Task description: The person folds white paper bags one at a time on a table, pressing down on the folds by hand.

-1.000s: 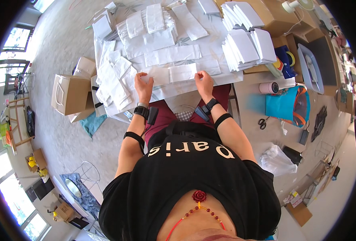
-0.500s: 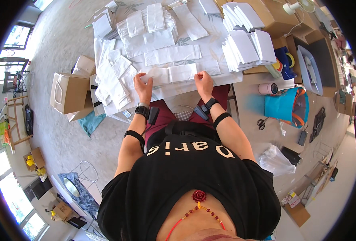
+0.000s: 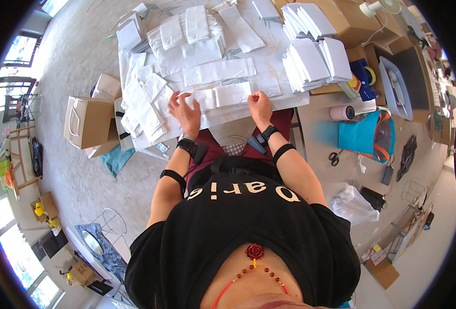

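Note:
A long flat white strip, thin like paper or film, lies crosswise at the near edge of the table, with a crease across its middle. At its right end my right hand is closed, thumb and forefinger pinching the edge. My left hand is raised at the other end with its fingers spread, holding nothing and partly covering that end. Just beyond lies another white strip. To the left of my left hand is a loose heap of white strips.
Farther back lies a layered pile of white strips. Stacks of folded white sheets stand at the right edge of the table. Cardboard boxes sit at the left. On the floor at right are a blue bag and scissors.
My left hand has let go of the strip's left end and its fingers have spread, shifting slightly. My right hand stays pinched at the right end.

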`<state>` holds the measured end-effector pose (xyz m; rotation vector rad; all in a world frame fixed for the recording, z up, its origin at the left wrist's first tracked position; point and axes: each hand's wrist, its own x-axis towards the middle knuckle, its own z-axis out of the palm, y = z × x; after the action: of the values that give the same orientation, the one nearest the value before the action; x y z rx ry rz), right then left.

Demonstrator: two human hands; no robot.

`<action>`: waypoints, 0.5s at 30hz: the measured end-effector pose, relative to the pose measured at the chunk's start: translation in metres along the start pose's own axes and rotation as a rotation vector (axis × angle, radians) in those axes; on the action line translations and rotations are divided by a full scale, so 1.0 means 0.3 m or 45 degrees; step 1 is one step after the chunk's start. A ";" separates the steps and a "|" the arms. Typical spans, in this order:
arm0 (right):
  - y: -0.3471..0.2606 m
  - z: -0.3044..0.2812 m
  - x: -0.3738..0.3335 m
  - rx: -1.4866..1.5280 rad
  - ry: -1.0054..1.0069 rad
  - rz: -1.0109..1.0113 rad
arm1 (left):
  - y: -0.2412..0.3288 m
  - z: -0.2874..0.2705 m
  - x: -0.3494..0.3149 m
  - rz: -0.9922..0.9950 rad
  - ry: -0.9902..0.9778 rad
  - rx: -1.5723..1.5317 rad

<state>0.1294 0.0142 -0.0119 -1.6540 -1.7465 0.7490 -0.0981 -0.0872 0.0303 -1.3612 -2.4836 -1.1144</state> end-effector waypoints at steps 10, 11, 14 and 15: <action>0.059 -0.092 0.071 -0.178 0.256 -0.124 | 0.263 0.148 -0.023 0.376 -0.547 -0.573; 0.067 -0.108 0.088 -0.249 0.300 -0.164 | 0.268 0.172 -0.026 0.378 -0.604 -0.566; 0.081 -0.142 0.114 -0.492 0.293 -0.038 | 0.279 0.234 -0.035 0.396 -0.592 -0.524; 0.082 -0.149 0.118 -0.554 0.284 0.014 | 0.280 0.251 -0.037 0.385 -0.602 -0.523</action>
<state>0.1783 0.0507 0.0003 -1.9420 -1.8231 0.1785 -0.0087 -0.0187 0.0175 -2.2609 -2.2687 -1.4127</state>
